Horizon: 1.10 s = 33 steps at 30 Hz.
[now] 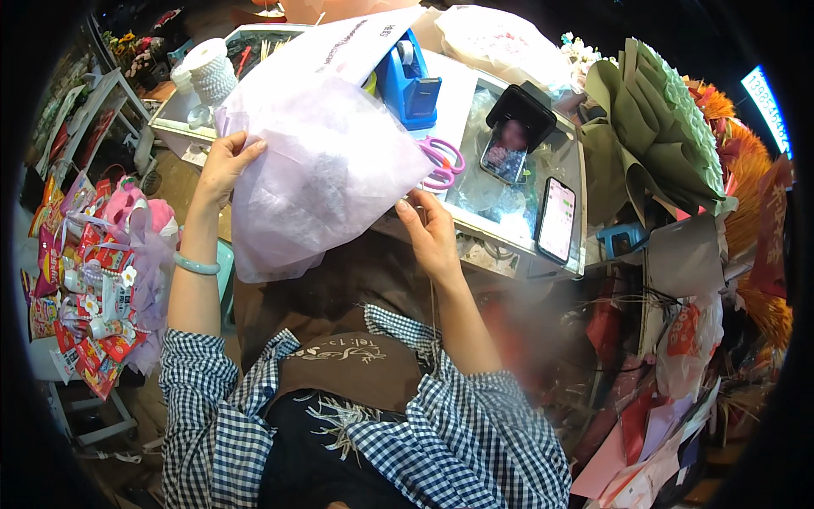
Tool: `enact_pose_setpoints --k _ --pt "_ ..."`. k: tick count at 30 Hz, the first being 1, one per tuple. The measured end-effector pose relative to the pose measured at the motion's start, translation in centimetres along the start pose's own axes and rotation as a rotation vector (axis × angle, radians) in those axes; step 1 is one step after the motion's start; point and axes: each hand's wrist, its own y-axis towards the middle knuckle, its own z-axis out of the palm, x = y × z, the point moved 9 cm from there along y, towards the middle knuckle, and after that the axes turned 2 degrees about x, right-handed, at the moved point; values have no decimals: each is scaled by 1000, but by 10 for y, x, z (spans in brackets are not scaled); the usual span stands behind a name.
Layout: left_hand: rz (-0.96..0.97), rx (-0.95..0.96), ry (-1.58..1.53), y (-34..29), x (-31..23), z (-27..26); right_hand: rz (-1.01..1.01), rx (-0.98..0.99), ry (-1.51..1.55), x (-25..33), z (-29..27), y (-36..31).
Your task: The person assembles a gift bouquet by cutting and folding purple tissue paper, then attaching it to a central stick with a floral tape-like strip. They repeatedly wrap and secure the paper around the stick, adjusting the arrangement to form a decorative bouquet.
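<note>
A sheet of thin lilac wrapping paper (314,187) is held up in front of me, bunched and translucent, with something darker showing faintly through its middle. At its left edge, my left hand (225,170) grips the paper between thumb and fingers. The thumb and fingers of my right hand (431,233) close on its lower right edge. Just beyond the paper stand a blue tape dispenser (411,89) and purple-handled scissors (443,163), whose blades are hidden. Behind them lies a large white sheet (339,42), partly covered by the lilac paper.
A glass-topped counter (475,199) carries a lit phone (557,219) and another phone in a black stand (509,153). A spool of white cord (209,72) stands at back left. Wrapped bouquets (661,136) crowd the right. A snack bouquet (106,280) sits at left.
</note>
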Motion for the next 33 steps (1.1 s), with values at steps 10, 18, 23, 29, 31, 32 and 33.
enact_pose_setpoints --k 10,18,23,29,31,32,33 --pt "347 2 257 -53 -76 28 -313 -293 31 62 -68 -16" --pt "532 287 507 -134 -127 77 -92 243 -198 93 -35 -6" --pt "693 445 445 -153 -130 101 -248 582 -133 98 13 -15" --pt "616 474 487 -152 -114 110 103 1070 30 76 39 -46" --pt "595 504 492 -153 -110 114 95 801 -10 75 19 -25" --pt "592 494 494 -154 -109 114 173 594 5 67 3 -12" --pt "575 492 502 -154 -108 114 141 497 63 69 -7 -7"
